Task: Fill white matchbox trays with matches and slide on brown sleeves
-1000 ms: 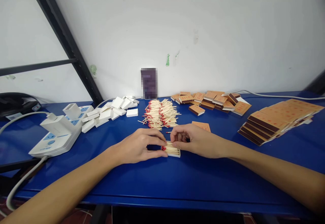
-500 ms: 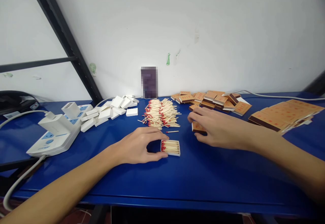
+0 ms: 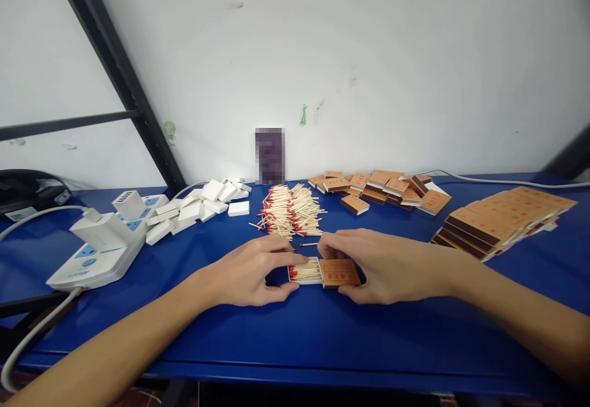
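My left hand (image 3: 260, 270) grips the left end of a small white matchbox tray (image 3: 305, 281), thumb in front and fingers behind. Red-tipped matches (image 3: 304, 270) fill this tray. Against its right end lies an orange-brown matchbox sleeve (image 3: 340, 273), held between the thumb and fingers of my right hand (image 3: 380, 265). The two pieces meet end to end on the blue table; whether the tray's edge is inside the sleeve I cannot tell. A single match (image 3: 308, 245) lies just behind them, partly near my right fingertips.
Behind my hands is a heap of loose matches (image 3: 292, 210). White trays (image 3: 191, 210) pile up at left, beside a power strip (image 3: 99, 265) with chargers. Loose sleeves (image 3: 378, 184) lie at back right, and rows of stacked matchboxes (image 3: 502, 219) at far right. A pixelated dark rectangle (image 3: 270, 156) stands against the wall.
My right hand has brought a sleeve from beside the sleeve pile leftward and nearer, up to the tray's right end. My left hand stays on the tray. The view has shifted slightly.
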`<state>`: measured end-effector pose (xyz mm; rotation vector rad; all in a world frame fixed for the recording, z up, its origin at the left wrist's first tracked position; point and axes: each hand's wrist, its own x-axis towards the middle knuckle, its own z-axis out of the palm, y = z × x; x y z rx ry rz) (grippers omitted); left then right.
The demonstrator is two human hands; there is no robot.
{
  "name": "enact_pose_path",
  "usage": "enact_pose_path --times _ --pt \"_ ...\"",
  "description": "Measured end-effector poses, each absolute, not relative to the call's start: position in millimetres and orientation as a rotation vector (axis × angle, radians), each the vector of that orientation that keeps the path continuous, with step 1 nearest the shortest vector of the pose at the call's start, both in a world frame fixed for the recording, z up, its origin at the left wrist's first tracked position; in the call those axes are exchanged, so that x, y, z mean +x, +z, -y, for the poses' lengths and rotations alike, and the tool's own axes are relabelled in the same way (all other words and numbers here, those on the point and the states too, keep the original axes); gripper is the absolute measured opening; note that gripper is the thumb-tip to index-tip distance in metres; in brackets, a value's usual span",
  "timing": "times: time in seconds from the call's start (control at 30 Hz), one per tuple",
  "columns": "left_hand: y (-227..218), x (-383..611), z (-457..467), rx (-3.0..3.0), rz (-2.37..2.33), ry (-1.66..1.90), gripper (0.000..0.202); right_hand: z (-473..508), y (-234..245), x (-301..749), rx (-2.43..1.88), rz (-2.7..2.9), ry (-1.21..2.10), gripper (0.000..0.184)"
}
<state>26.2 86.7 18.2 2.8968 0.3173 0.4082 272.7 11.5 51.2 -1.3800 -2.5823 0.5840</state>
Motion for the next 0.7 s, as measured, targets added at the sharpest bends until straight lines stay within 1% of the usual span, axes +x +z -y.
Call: enact_pose_path --times 0.27,0.5,0.7 --pt "18.7 25.7 -86.1 2.911 -0.277 0.403 0.036 -13.4 51.5 272.4 -1.376 2.536 0.600 0.021" --pt "18.9 25.2 -84.1 3.070 -0.210 0.395 0.035 -16.7 47.9 276.0 -1.369 2.531 0.606 0.021" --pt "19.9 24.8 -81.5 3.154 -0.161 0.396 0.035 -15.0 47.4 277.2 -1.351 2.528 0.631 0.024"
